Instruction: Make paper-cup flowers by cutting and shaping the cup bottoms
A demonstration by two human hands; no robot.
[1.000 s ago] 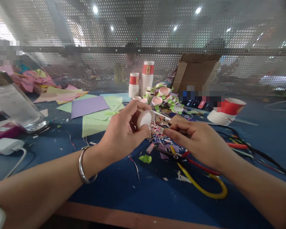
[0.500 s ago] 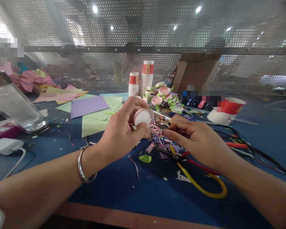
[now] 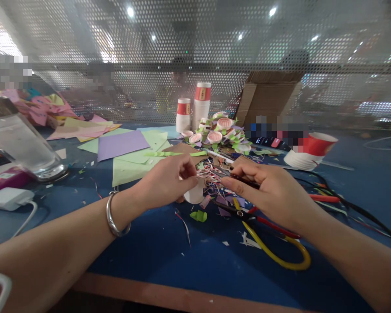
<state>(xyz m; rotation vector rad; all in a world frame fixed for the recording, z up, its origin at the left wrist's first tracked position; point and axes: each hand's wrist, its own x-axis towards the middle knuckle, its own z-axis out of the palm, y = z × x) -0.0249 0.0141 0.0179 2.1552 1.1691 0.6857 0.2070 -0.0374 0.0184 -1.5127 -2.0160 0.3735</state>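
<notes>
My left hand [image 3: 174, 180], with a silver bangle at its wrist, has its fingers pinched at the top of a small round white paper piece [image 3: 194, 194]. That piece looks like a cup bottom and hangs low over the table; the fingers hide part of it. To its right, my right hand [image 3: 263, 187] is closed round a thin dark-handled tool [image 3: 246, 180] with a slim grey tip pointing left; its kind is unclear. Beneath the hands lie paper shreds [image 3: 215, 184]. Scissors [image 3: 239, 213] with red and yellow handles rest below my right hand.
Round decorated paper pieces [image 3: 224, 124] are heaped behind the hands, near stacked paper cups [image 3: 202, 108]. Coloured sheets [image 3: 122, 145] and a glass mug [image 3: 26, 143] are at left. At right are a tilted red-and-white cup [image 3: 322, 143], a phone [image 3: 269, 142] and black cables [image 3: 361, 208].
My left hand has moved down and slightly left, and the white piece has lowered and turned. A green paper strip and a round piece behind it now show. My right hand has barely moved.
</notes>
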